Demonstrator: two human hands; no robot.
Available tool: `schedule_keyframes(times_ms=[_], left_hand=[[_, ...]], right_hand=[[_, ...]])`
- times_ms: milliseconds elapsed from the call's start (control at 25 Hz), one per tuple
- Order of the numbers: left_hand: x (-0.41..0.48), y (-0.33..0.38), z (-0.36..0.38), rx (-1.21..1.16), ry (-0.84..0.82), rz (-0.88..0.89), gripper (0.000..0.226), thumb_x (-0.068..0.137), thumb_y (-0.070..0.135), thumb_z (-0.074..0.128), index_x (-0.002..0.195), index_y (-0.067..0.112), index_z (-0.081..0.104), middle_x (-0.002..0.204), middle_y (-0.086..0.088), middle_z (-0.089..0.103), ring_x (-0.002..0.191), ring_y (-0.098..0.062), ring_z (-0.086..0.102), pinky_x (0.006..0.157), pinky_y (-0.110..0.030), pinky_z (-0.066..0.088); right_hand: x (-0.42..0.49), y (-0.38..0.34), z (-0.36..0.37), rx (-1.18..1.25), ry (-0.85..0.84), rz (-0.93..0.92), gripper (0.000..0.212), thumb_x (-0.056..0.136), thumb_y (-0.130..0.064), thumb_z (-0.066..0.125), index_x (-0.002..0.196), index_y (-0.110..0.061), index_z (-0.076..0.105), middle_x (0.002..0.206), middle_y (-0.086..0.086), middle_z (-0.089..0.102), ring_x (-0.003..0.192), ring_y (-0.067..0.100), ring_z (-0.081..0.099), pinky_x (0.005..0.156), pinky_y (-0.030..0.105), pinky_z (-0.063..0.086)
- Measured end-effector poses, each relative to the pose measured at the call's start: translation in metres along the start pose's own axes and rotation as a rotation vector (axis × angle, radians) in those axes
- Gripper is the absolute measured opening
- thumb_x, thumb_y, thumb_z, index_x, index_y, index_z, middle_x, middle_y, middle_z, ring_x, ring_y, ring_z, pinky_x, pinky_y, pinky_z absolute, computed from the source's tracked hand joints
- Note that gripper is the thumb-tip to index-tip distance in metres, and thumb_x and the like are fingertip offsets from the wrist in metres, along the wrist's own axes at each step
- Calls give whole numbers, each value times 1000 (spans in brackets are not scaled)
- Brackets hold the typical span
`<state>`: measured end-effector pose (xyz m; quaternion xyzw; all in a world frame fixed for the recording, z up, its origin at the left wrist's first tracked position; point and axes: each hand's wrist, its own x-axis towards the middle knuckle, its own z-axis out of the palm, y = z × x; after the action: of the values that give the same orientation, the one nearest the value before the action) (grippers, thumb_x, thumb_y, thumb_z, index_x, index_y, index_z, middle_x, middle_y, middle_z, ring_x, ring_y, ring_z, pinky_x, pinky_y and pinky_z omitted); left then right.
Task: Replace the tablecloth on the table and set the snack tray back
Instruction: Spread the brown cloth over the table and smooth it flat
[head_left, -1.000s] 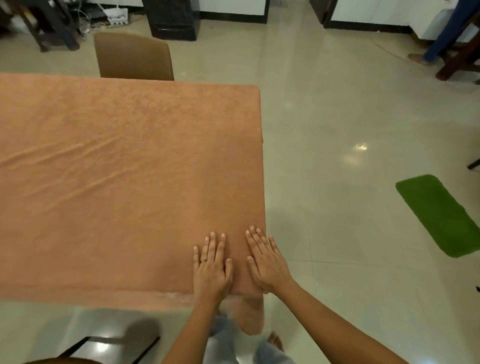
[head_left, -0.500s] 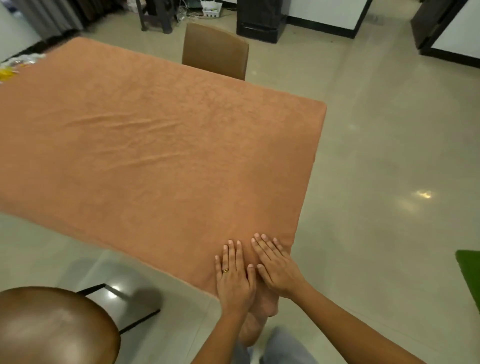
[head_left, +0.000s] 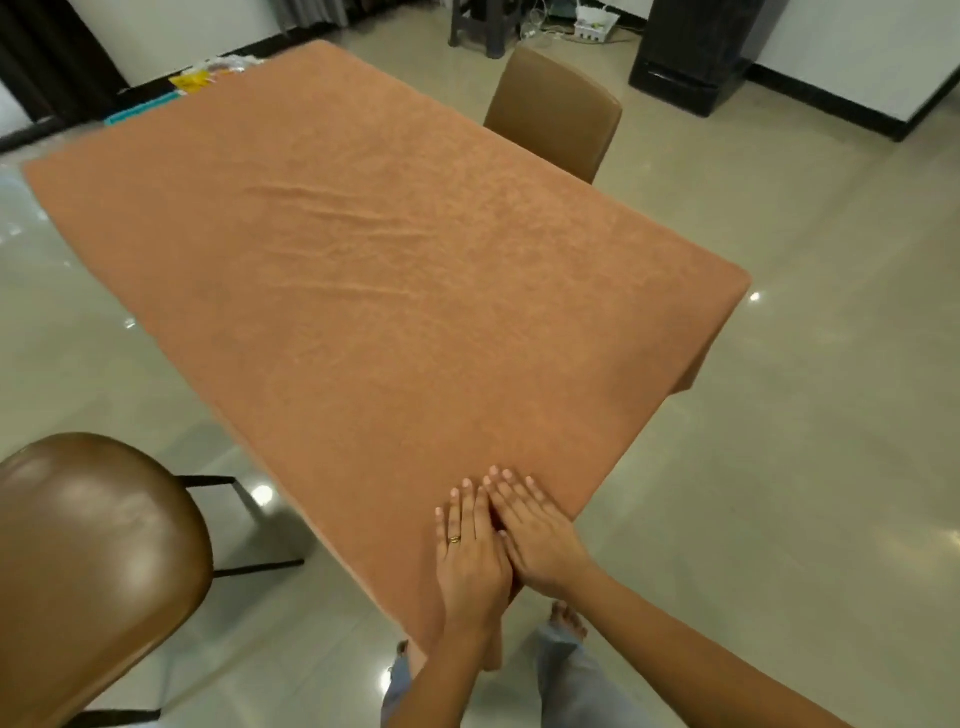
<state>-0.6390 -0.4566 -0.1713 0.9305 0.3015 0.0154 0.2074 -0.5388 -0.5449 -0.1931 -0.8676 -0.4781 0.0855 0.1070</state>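
- Tablecloth (head_left: 389, 270), orange-brown, lay spread over the whole worktop, which was hidden beneath it. Edges hung over the near corner and the right side.
- Left hand (head_left: 470, 551) lay flat on the cloth at the near corner, fingers straight and close together, a ring on one finger. It gripped nothing.
- Right hand (head_left: 535, 535) lay flat just beside it, fingers straight and touching the left hand's. It also held nothing, palm down on the fabric.
- A band of shallow creases (head_left: 353, 218) ran across the middle of the cloth, well apart from both hands.
- Snack tray: not on the cloth. Bright packets (head_left: 208, 78) and a teal edge (head_left: 140, 111) showed just beyond the far left corner. This was possibly the tray, but too blurred to confirm.
- Two brown chairs: one at near left (head_left: 93, 561), one at the far side (head_left: 556, 109).
- Judgement: cloth replacement looked nearly complete, with smoothing at the corner in hand. The middle creases were left to flatten, and setting the tray back was not yet begun.
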Motion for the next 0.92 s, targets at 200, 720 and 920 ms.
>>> schedule_keyframes(times_ms=[200,720,920], left_hand=[[-3,9,31,-1,159,-140,63,95,45,29,149,12,29,154,-8,29,143,-19,24,119,-36,5],[39,71,45,2,156,-274,59,91,29,32,146,7,31,152,-12,33,142,-22,25,117,-40,8],[48,61,58,17,188,-297,60,93,38,32,148,11,32,153,-9,31,143,-20,25,118,-36,3]], right_hand=[[7,67,-9,-61,-42,-115,60,96,-37,31,151,-14,25,157,2,22,146,15,17,117,36,9],[30,82,-22,39,-94,-247,59,96,-32,28,149,-7,24,156,9,24,145,20,20,115,37,14],[53,125,-29,-75,-96,-287,62,95,-37,31,150,-9,26,157,6,23,145,18,21,116,38,15]])
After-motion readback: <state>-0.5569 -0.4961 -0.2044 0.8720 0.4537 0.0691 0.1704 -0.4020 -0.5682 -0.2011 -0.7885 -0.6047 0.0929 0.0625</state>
